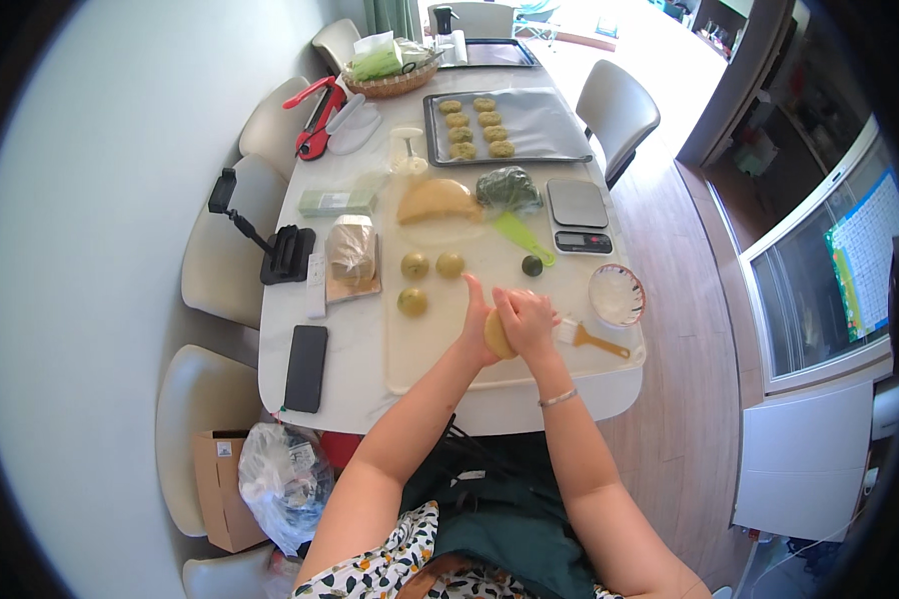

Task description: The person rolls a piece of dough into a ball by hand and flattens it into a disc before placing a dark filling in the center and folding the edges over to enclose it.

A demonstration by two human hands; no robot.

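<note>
Between my two hands is a flattened piece of tan dough (500, 336). My left hand (480, 322) cups it from the left, thumb raised; my right hand (526, 318) presses over it with curled fingers. Several round dough balls (413, 302) sit on the pale mat (434, 367) to the left. A small dark green ball (532, 265) lies beyond my right hand, near a lime-green spatula (523, 238). Farther back are a large tan dough slab (438, 202) and a dark green mass in plastic wrap (508, 189). A pastry brush (599, 342) lies right of my right hand.
A patterned bowl (617, 295) and a kitchen scale (578, 213) stand right. The lined baking tray (547, 127) holds several shaped pastries. Leftward are a wrapped stack (352, 254), a black phone (306, 368), a phone stand (288, 253) and a red sealing device (322, 120); a wicker basket (389, 84) stands behind.
</note>
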